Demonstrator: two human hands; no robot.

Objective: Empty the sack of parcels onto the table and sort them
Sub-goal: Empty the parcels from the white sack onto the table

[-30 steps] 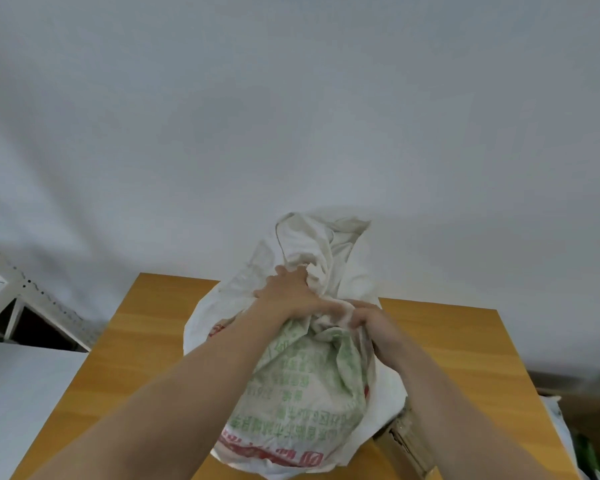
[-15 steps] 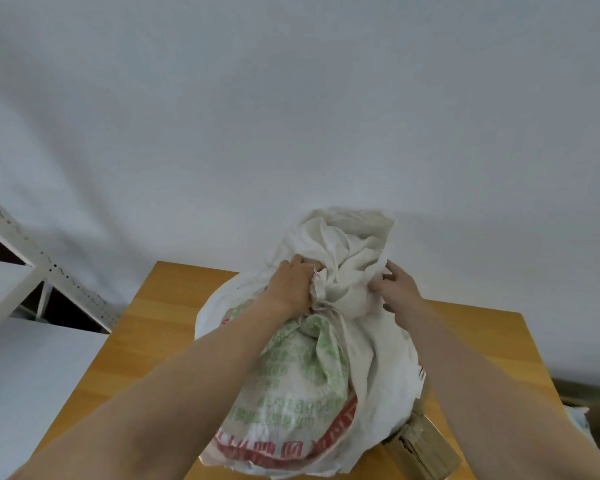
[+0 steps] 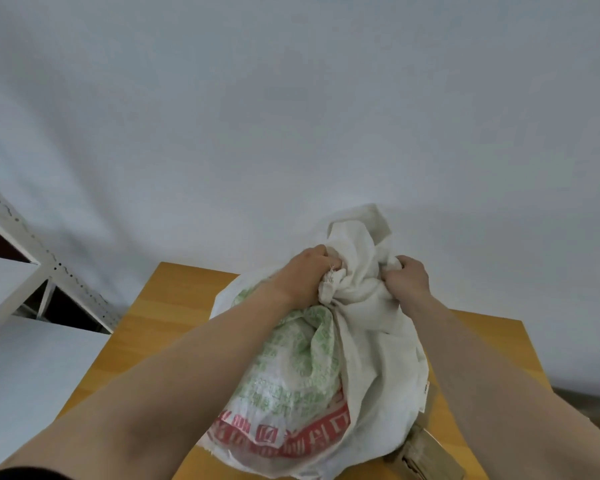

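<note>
- Head view: we look down along two bare forearms to a full white sack [image 3: 312,375] standing on a wooden table [image 3: 174,306]. Green print covers the sack's front and a red band of print runs lower down.
- We see the left hand [image 3: 309,271] gripping the bunched neck of the sack from the left. Its fingers are curled tight into the cloth, and a short twist of fabric pokes out beneath the knuckles.
- We see the right hand [image 3: 409,278] gripping the same gathered neck from the right, its fingers curled round a fold of cloth.
- The two hands sit near each other with a wad of cloth between them.
- Above the hands, the loose top of the sack rises in a crumpled crest against the pale wall [image 3: 291,116].
- Below the hands the sack bulges and takes up the middle of the tabletop. Its mouth is gathered closed, so we cannot tell what is inside.
- At the sack's lower right edge a brown cardboard box [image 3: 426,452] pokes out on the table. It touches the sack and is partly hidden by the cloth.
- Left of the table we see a white metal shelf rack [image 3: 49,265] with perforated uprights, and a flat white surface [image 3: 21,375] in front of it.
</note>
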